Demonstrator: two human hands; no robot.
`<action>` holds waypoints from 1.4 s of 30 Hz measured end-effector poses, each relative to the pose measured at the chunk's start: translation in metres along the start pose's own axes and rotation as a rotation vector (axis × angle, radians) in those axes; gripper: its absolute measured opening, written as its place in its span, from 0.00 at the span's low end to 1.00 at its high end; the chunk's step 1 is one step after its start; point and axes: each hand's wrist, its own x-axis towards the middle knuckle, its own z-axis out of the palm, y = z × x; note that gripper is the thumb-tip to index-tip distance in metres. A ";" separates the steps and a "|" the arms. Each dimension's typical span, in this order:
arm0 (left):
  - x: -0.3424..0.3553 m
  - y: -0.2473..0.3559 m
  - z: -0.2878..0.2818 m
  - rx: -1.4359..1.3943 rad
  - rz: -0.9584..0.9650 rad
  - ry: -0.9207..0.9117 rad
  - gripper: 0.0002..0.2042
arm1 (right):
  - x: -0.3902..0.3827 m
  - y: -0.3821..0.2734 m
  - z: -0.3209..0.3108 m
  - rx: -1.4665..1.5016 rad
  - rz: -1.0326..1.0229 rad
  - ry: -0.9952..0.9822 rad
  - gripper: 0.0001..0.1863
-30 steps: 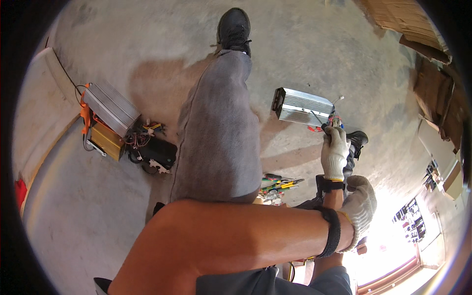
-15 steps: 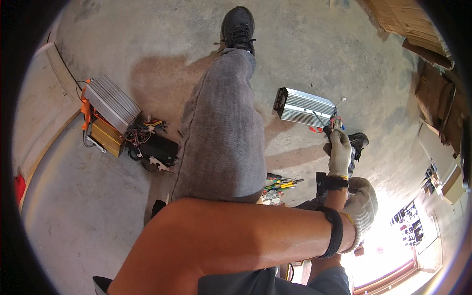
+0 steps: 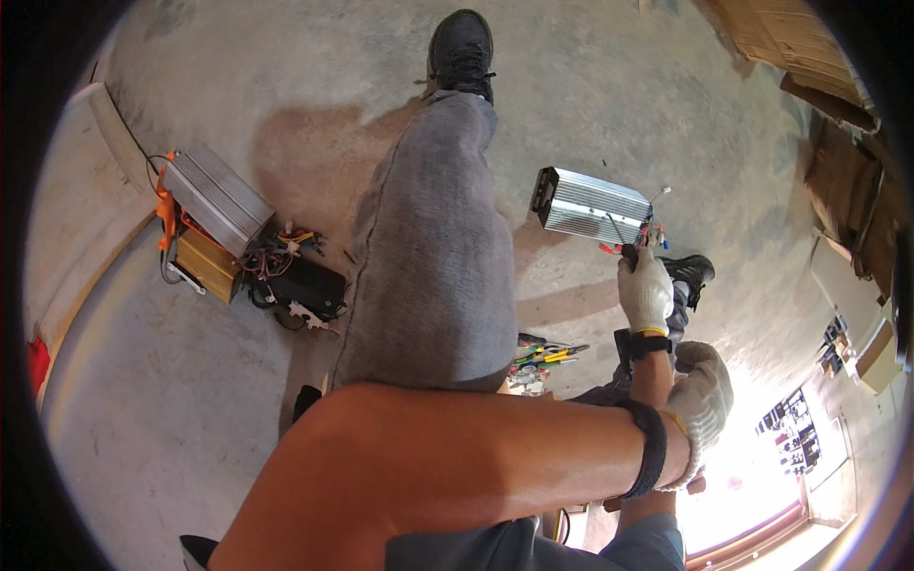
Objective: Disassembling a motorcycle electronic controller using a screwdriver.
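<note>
My right hand [image 3: 645, 290], in a white knit glove, is closed on a black-handled screwdriver [image 3: 628, 251], its thin shaft angled up toward the silver finned housing [image 3: 581, 200], which lies on the floor with red, blue and white-plugged wires at its right end. My left forearm crosses the foreground; my left hand [image 3: 703, 400], also gloved, is curled beside my right forearm, what it holds, if anything, hidden. Pliers and other hand tools [image 3: 545, 357] lie beside my grey-trousered leg [image 3: 428, 257].
At left, a silver housing [image 3: 217, 200], a gold housing [image 3: 205, 257], a black case [image 3: 303, 290] and wires are piled beside a pale board [image 3: 81, 228]. Cardboard [image 3: 790, 48] lines the right. A bright doorway [image 3: 743, 495] is at lower right.
My right hand dipped slightly, then rose and shifted a little left with the screwdriver toward the housing. My left hand stays nearly in place.
</note>
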 end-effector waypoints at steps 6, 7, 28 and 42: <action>0.004 0.002 0.008 -0.055 -0.016 -0.043 0.22 | -0.003 0.006 0.006 0.735 0.113 0.108 0.20; 0.002 0.003 0.010 -0.077 -0.030 -0.045 0.22 | 0.000 0.017 0.011 0.730 0.119 0.116 0.20; 0.000 0.022 0.005 -0.106 -0.072 -0.093 0.20 | 0.003 0.029 -0.002 1.355 0.245 -0.047 0.15; 0.005 0.024 0.010 -0.161 -0.108 -0.102 0.19 | -0.016 0.012 0.007 0.124 -0.093 0.291 0.26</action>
